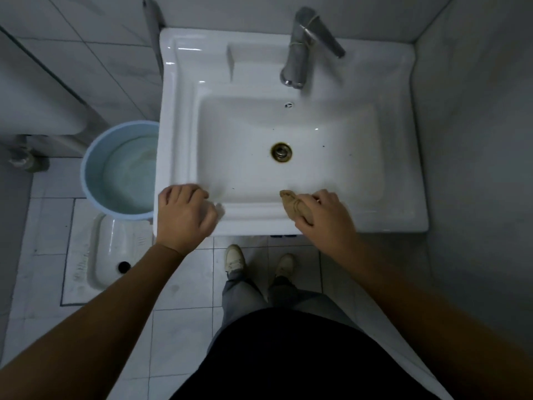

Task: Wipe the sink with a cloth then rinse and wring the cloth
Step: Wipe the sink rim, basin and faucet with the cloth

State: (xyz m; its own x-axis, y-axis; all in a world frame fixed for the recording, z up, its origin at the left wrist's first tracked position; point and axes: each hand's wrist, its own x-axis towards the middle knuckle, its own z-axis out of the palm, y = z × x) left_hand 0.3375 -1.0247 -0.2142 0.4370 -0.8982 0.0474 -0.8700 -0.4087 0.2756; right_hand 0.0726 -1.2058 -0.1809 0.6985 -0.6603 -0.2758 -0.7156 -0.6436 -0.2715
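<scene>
Both our forearms reach down to the sink point(403, 197). Our left hand point(184, 212) rests on the near-left rim, fingers curled loosely together, holding nothing we can see. Our right hand point(323, 217) has its fingers clamped round the cloth point(292, 203), a bunched tan wad poking out over the near rim at the basin's edge. We judge it soft, light and limp; it should crush to any shape, so we grip the bulk in the palm. The tap point(302, 47) stands behind the basin; no water can be seen running from it.
</scene>
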